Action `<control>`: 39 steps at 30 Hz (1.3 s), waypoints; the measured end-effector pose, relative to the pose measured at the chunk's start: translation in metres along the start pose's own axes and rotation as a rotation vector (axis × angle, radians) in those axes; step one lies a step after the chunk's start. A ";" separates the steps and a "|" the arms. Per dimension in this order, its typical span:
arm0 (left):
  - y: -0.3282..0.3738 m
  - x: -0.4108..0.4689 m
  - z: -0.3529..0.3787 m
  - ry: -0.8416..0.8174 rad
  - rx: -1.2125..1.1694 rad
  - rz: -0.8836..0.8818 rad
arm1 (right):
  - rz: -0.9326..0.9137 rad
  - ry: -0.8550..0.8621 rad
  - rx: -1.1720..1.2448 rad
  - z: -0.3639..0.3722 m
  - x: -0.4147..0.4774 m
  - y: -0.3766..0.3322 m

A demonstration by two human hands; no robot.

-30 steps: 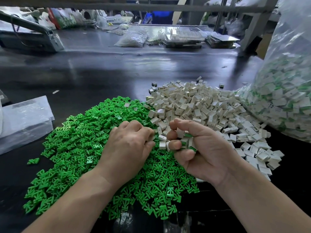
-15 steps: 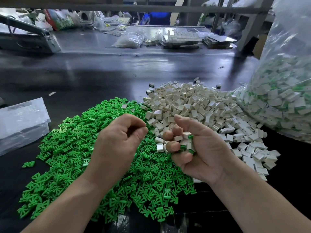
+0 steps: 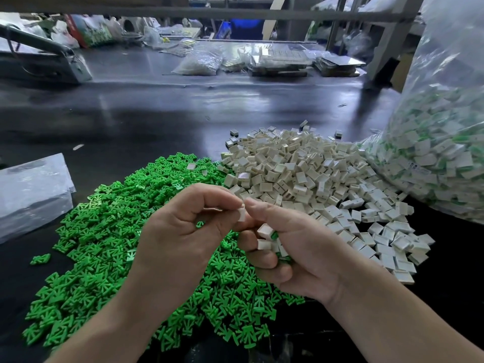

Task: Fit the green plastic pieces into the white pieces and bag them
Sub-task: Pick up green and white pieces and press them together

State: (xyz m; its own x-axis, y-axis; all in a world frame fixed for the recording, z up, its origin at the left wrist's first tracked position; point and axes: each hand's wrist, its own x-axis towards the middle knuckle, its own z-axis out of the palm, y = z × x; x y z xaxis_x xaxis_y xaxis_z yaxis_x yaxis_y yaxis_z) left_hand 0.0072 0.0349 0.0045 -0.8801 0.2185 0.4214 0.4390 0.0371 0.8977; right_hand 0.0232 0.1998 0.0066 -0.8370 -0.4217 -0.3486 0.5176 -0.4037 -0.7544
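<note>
A heap of green plastic pieces covers the black table in front of me on the left. To its right lies a heap of white pieces. My left hand is raised over the green heap, its fingers curled, and pinches one white piece together with the thumb of my right hand. My right hand also cups several fitted white-and-green pieces in its curled fingers. A big clear bag full of fitted pieces stands at the far right.
A folded stack of clear plastic bags lies at the left edge. Across the dark table sit a small filled bag, flat trays and a grey machine. A few white pieces lie loose near the heap's back edge.
My left hand rose off the green heap and moved right to meet my right hand. The two hands now pinch a white piece between them.
</note>
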 end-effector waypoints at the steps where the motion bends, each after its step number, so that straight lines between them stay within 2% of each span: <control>1: 0.001 0.000 -0.001 0.005 0.011 -0.011 | -0.003 -0.034 0.012 -0.001 0.000 0.000; 5: 0.002 0.000 -0.002 -0.001 0.023 0.028 | 0.028 -0.174 0.052 -0.003 -0.002 -0.001; 8: 0.004 -0.001 0.000 -0.038 0.149 0.121 | 0.034 -0.209 0.066 -0.003 -0.001 -0.002; 11: 0.002 0.000 -0.003 -0.041 0.289 0.113 | -0.027 -0.120 0.085 -0.003 -0.001 -0.003; 14: -0.003 0.003 -0.019 -0.036 0.583 -0.075 | -0.099 0.030 0.142 -0.006 0.000 -0.006; 18: -0.009 0.004 -0.029 -0.277 1.060 -0.150 | -0.133 0.141 0.189 -0.010 0.000 -0.011; 20: -0.013 0.003 -0.023 -0.337 1.189 -0.126 | -0.117 0.166 0.194 -0.009 0.001 -0.010; 25: -0.018 0.004 -0.017 -0.291 1.157 0.003 | -0.076 0.216 0.210 -0.008 0.002 -0.009; 29: -0.021 0.006 -0.018 -0.250 1.107 0.036 | -0.084 0.249 0.217 -0.007 0.000 -0.010; 39: -0.028 0.009 -0.017 -0.320 1.095 0.121 | -0.111 0.234 0.180 -0.008 0.001 -0.010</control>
State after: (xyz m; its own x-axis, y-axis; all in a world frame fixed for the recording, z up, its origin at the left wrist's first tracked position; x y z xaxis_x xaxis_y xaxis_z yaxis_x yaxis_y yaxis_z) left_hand -0.0157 0.0195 -0.0150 -0.8041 0.5105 0.3046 0.5771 0.7933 0.1940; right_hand 0.0161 0.2095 0.0093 -0.8975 -0.1774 -0.4038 0.4264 -0.5827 -0.6918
